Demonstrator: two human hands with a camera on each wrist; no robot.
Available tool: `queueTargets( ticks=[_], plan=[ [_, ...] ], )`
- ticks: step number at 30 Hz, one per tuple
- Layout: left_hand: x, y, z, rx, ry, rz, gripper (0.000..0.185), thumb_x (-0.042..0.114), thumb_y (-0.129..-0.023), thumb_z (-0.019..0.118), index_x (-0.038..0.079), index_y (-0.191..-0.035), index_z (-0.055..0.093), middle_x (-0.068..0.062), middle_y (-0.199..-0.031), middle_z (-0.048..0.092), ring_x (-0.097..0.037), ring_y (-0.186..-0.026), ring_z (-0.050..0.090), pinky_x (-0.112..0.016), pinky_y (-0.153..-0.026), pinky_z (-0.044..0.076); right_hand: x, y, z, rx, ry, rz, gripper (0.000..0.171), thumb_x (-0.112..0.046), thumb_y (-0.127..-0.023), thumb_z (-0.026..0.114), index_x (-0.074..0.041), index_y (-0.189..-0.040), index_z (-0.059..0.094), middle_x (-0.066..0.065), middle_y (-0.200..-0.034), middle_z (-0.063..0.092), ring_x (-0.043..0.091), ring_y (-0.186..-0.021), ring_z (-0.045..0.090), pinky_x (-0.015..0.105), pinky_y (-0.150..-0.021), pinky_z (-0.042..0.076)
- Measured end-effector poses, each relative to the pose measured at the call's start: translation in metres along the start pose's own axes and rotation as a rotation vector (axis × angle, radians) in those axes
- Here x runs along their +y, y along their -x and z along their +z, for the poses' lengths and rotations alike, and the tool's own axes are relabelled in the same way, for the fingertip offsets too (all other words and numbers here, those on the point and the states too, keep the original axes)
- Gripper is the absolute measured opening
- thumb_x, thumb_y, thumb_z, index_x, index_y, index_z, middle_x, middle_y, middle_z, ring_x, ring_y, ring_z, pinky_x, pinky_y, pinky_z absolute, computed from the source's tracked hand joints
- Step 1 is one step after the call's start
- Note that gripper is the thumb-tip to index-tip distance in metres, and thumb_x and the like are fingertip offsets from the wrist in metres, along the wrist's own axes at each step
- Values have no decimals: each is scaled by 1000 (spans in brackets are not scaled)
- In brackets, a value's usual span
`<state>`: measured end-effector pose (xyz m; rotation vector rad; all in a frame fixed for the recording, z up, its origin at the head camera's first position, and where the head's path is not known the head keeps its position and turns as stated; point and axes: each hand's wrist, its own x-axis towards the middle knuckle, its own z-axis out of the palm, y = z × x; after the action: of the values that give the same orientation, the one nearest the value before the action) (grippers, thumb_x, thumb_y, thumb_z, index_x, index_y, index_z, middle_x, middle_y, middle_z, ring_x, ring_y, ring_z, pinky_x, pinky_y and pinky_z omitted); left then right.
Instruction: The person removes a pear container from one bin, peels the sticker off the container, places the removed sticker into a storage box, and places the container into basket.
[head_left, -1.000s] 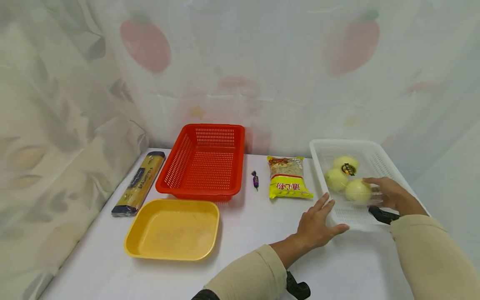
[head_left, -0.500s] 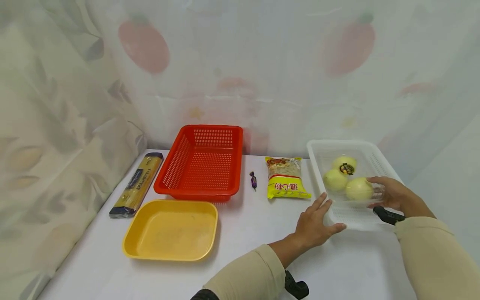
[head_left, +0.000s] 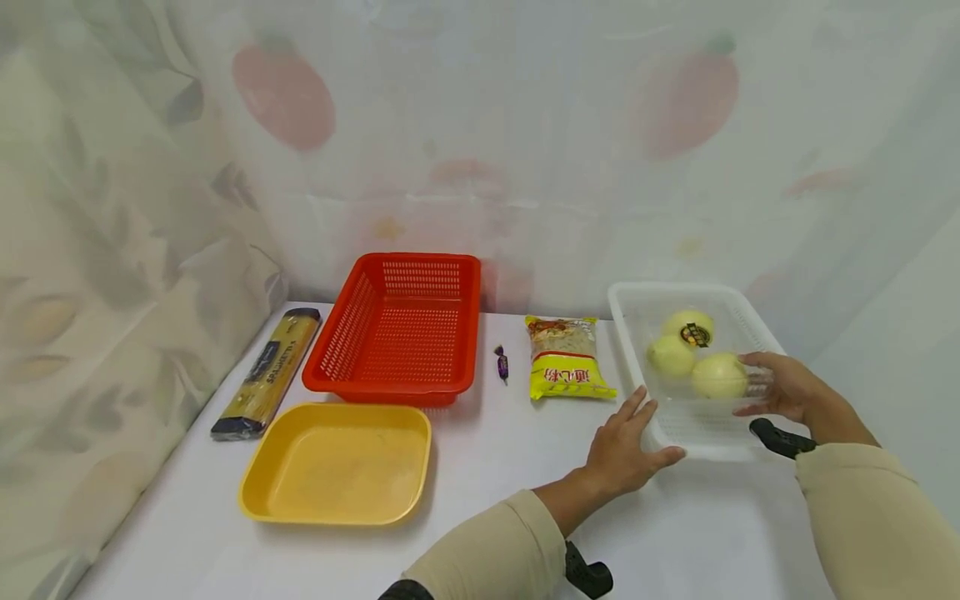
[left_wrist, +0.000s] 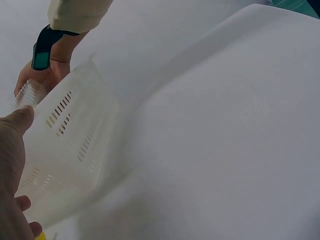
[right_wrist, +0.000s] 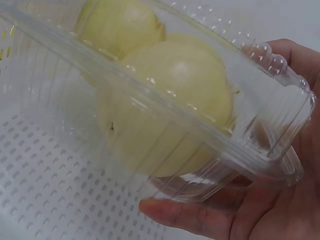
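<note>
A clear plastic box (head_left: 701,362) with three pale yellow round fruits sits inside a white perforated basket (head_left: 622,333) at the right of the table. My right hand (head_left: 783,387) grips the box's right end, fingers under it and thumb above. In the right wrist view the box (right_wrist: 165,115) fills the frame over the basket's holed floor, held by my right hand (right_wrist: 280,200). My left hand (head_left: 626,446) rests with straight fingers against the basket's near left corner. The left wrist view shows the left hand (left_wrist: 12,165) beside the basket (left_wrist: 70,135).
A yellow-and-red noodle packet (head_left: 566,358) lies left of the white basket, with a small purple candy (head_left: 501,363) beside it. Further left stand a red basket (head_left: 401,329), a yellow tray (head_left: 337,462) and a spaghetti pack (head_left: 268,371). A curtain hangs behind.
The head view has drifted slightly; both hands stay at the white basket and the box stays in my right hand.
</note>
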<state>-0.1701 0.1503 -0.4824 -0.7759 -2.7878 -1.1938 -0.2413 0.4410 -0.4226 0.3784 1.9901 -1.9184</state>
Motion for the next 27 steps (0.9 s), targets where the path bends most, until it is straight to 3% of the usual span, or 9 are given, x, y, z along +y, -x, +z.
queueTargets(
  ticks=[4, 10, 16, 21, 27],
  plan=[
    [0, -1, -2, 3, 19, -3, 73, 55, -87, 65, 18, -146, 44, 10, -155, 24, -13, -131, 40, -33, -97, 41, -5, 6, -1, -11, -40, -24, 38, -30, -99, 54, -8, -125, 36, 9, -100, 53, 26, -83, 65, 62, -81, 47],
    [1, -5, -8, -3, 67, -10, 69, 52, -86, 67, 16, -143, 49, 8, -154, 30, -14, -132, 39, -34, -98, 40, -10, 16, 2, -28, -92, -44, 31, -28, -99, 54, -10, -120, 39, 5, -94, 60, 27, -83, 66, 63, -80, 48],
    [1, -14, -22, -7, 263, -97, 67, 49, -86, 69, 14, -140, 51, 5, -147, 40, -13, -133, 37, -34, -105, 35, -15, 27, 3, -45, -107, -75, 10, -26, -100, 53, -18, -103, 58, 5, -94, 64, 28, -83, 67, 63, -77, 48],
    [0, -20, -34, 20, 400, -176, 67, 49, -84, 70, 16, -140, 50, 5, -142, 45, -15, -130, 42, -35, -103, 38, -19, 33, 4, -83, -104, -104, 18, -24, -101, 49, -22, -96, 66, 5, -97, 64, 28, -85, 67, 64, -77, 48],
    [3, -25, -46, 35, 507, -247, 70, 49, -83, 72, 20, -142, 48, 7, -140, 46, -19, -121, 50, -33, -90, 48, -22, 41, 6, -138, -82, -149, 24, -23, -103, 44, -21, -100, 68, 5, -102, 63, 28, -89, 66, 67, -78, 45]
  ],
)
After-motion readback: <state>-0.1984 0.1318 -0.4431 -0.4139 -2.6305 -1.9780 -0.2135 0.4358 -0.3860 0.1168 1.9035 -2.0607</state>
